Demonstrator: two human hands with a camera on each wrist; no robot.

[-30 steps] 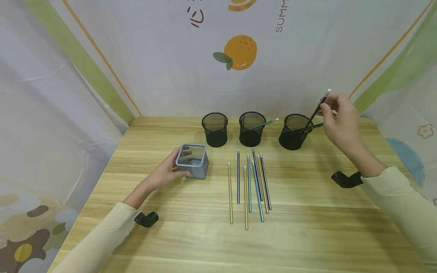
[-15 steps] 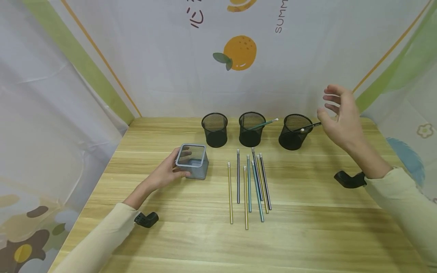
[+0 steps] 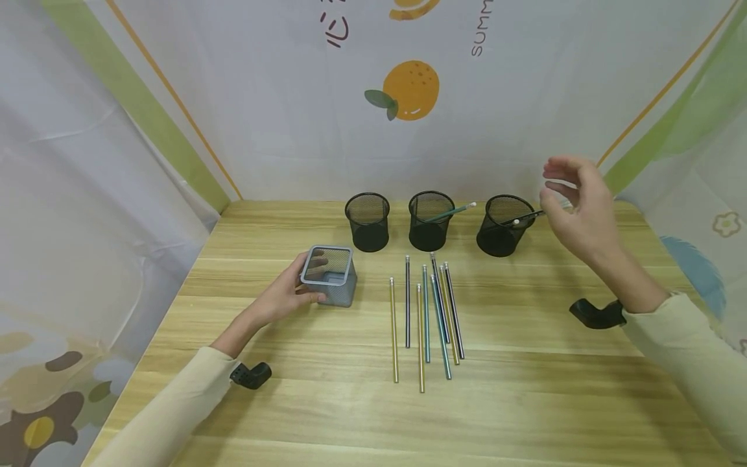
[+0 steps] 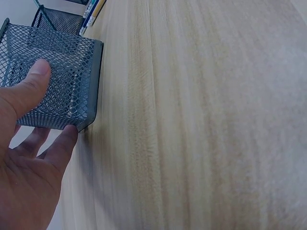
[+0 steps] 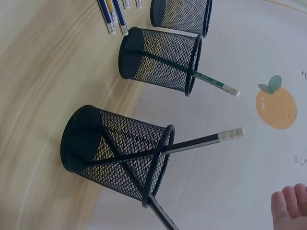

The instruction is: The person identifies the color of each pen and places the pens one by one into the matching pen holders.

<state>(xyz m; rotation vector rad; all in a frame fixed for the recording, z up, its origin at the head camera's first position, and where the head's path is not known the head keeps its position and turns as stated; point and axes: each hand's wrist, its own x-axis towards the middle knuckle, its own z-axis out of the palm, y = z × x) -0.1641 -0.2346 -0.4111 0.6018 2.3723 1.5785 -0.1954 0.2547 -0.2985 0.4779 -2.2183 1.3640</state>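
Note:
My left hand (image 3: 283,295) holds a grey square mesh pen holder (image 3: 343,295) standing on the table, thumb on one side and fingers round another. My right hand (image 3: 583,214), fingers loosely bent and holding nothing, hovers beside the right-hand round black mesh pen cup (image 3: 496,241). Two black pencils lean in that cup: in the right wrist view, one black pencil (image 5: 192,143) and another black pencil (image 5: 162,213) cross inside and stick out over the rim. The middle black cup (image 3: 428,237) has one green pencil (image 3: 458,211) leaning in it.
A third round black mesh cup (image 3: 370,239) stands left of the middle one. Several pencils (image 3: 407,305), yellow, teal and dark, lie side by side mid-table, some overlapping. A printed curtain (image 3: 292,130) hangs behind the table's back edge (image 3: 280,202).
My right hand has let go of a black pencil, which now leans in the right-hand cup. That hand rose, then came down slightly. The left hand and its holder have stayed put.

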